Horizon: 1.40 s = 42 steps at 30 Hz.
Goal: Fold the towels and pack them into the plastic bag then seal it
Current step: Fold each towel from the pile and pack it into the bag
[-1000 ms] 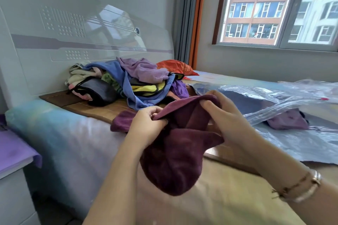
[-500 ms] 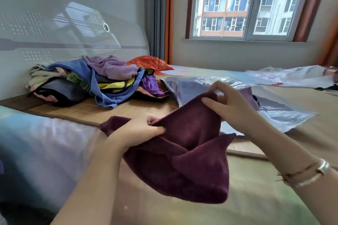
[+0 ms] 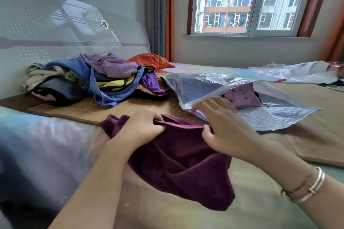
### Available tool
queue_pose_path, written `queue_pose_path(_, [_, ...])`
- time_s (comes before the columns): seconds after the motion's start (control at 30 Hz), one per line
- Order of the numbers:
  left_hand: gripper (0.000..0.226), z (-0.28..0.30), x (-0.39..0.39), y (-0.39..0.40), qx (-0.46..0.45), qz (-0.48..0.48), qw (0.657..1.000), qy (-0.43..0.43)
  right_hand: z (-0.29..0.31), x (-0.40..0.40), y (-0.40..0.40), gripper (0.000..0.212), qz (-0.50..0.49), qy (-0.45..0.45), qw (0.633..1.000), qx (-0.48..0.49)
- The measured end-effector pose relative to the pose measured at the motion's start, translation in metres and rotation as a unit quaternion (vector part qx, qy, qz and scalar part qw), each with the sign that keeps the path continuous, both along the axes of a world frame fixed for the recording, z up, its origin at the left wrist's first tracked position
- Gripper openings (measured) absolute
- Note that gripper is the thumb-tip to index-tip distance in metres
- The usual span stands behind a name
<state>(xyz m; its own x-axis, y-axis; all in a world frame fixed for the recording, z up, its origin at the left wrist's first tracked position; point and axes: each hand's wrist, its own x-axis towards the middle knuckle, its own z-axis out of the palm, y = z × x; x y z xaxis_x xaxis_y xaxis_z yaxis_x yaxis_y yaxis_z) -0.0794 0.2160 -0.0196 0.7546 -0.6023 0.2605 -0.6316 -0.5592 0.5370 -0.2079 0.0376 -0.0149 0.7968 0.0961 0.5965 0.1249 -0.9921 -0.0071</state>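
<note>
Both grips pinch the maroon towel's top edge: left hand curled, right hand thumb-pinching.

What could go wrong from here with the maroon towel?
1. The maroon towel hangs bunched over the bed edge, held only along its top hem by the left hand and right hand; if either grip slips, it may slide off.
2. It looks crumpled rather than flat, so the fold may come out lumpy.
3. The plastic bag already holds a purple towel near its mouth; a bulky fold could catch there.
</note>
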Motion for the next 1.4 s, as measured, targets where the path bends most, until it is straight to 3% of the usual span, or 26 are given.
queue_pose_path(0.13, [0.006,0.012,-0.014,-0.002,-0.091,-0.071,0.993,-0.004,-0.008,0.010,0.022,0.039,0.035,0.063,0.997,0.032])
queue_pose_path(0.27, [0.017,0.011,-0.020,0.003,-0.076,-0.105,0.989,0.064,-0.014,0.023,0.013,0.019,0.027,0.068,0.990,0.124])
queue_pose_path(0.37, [0.031,0.007,-0.015,0.010,-0.051,-0.097,0.985,0.133,-0.017,0.026,0.000,0.022,0.011,0.076,0.985,0.153])
queue_pose_path(0.5, [0.025,0.007,-0.010,0.015,-0.118,-0.072,0.972,0.189,-0.014,0.020,-0.005,0.007,-0.005,0.097,0.982,0.160])
queue_pose_path(0.6, [0.038,0.015,-0.014,0.013,-0.207,-0.093,0.949,0.220,-0.007,0.014,0.003,0.027,0.006,0.092,0.979,0.183])
queue_pose_path(0.67, [0.037,0.019,-0.014,0.009,-0.215,-0.062,0.965,0.134,-0.004,0.013,0.008,0.035,0.040,0.075,0.978,0.190])
queue_pose_path(0.73, [0.036,0.020,-0.011,0.005,-0.169,-0.006,0.985,-0.028,-0.001,0.013,0.010,0.029,0.100,0.055,0.966,0.232])
queue_pose_path(0.8, [0.033,0.020,-0.014,0.000,-0.183,0.001,0.980,-0.072,0.001,0.014,0.012,0.021,0.150,0.050,0.945,0.287])
queue_pose_path(0.9, [0.032,0.021,-0.025,-0.006,-0.255,-0.061,0.963,0.056,0.000,0.014,0.013,0.015,0.165,0.044,0.939,0.297])
queue_pose_path(1.0, [0.035,0.022,-0.031,-0.008,-0.287,-0.141,0.923,0.213,-0.003,0.019,0.007,0.014,0.131,0.055,0.940,0.309])
queue_pose_path(1.07, [0.042,0.022,-0.031,-0.008,-0.277,-0.164,0.908,0.269,0.000,0.018,0.003,0.019,0.140,0.079,0.932,0.324])
queue_pose_path(1.17, [0.051,0.022,-0.031,-0.008,-0.222,-0.185,0.915,0.281,0.005,0.015,-0.001,0.024,0.141,0.091,0.934,0.314])
queue_pose_path(1.3, [0.053,0.024,-0.033,-0.004,-0.131,-0.167,0.951,0.226,0.004,0.014,-0.005,0.025,0.088,0.037,0.952,0.290])
queue_pose_path(1.4, [0.034,0.023,-0.028,0.001,-0.075,-0.108,0.972,0.193,0.010,0.012,-0.015,0.032,0.014,-0.024,0.953,0.302])
